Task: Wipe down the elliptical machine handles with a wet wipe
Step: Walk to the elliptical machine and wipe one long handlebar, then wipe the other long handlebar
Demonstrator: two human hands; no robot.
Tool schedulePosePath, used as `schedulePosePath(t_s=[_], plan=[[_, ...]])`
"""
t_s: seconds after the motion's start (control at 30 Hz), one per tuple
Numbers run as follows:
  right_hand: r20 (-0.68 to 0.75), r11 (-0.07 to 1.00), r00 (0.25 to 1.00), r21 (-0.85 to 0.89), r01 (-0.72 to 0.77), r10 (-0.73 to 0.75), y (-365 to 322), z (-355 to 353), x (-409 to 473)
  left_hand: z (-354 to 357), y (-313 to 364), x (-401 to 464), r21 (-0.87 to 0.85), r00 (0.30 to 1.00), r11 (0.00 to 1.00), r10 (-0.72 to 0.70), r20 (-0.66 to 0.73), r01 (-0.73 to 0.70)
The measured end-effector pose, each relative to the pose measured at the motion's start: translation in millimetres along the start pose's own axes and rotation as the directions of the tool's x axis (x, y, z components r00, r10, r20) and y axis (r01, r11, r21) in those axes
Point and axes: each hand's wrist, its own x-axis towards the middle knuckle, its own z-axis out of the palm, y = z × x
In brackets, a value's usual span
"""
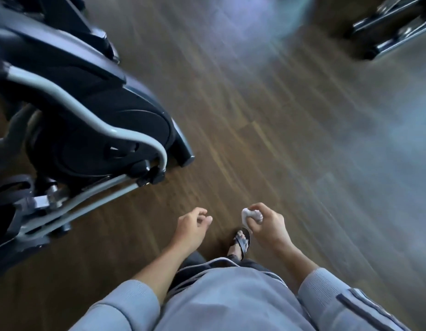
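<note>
Beside the elliptical machine (83,120), the right hand (267,225) clutches a balled wet wipe (249,215). The left hand (191,226) hangs empty, fingers loosely curled.

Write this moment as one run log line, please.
right hand: holds balled wipe | left hand: empty | elliptical: untouched

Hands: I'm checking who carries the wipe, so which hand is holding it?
The right hand, closed around the crumpled white wipe; the left hand hangs loosely curled, holding nothing.
</note>
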Motion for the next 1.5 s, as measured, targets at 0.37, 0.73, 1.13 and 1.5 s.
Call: schedulePosePath(t_s=[0.37,0.73,1.13,1.5], plan=[[-0.071,0.990,0.991,0.089,-0.107,0.114,-26.8,-79.5,147.5,-13.8,116.1,146.3,0.009,0.994,0.995,0.102,-0.044,-0.102],[-0.253,0.993,0.964,0.098,-0.062,0.085,-133.0,-137.4,352.9,-74.6,247.4,339.3,-0.059,0.966,0.964,0.258,0.002,-0.258],[-0.138,0.987,0.990,0.162,-0.004,0.026,-191.1,-166.8,558.3,-144.1,332.1,501.5,-0.051,0.977,0.982,0.173,-0.121,-0.180],[0.052,0.973,0.973,-0.022,0.228,-0.227,-281.7,-235.2,773.5,-189.0,434.7,637.0,-0.208,0.946,0.975,0.000,-0.323,-0.071]])
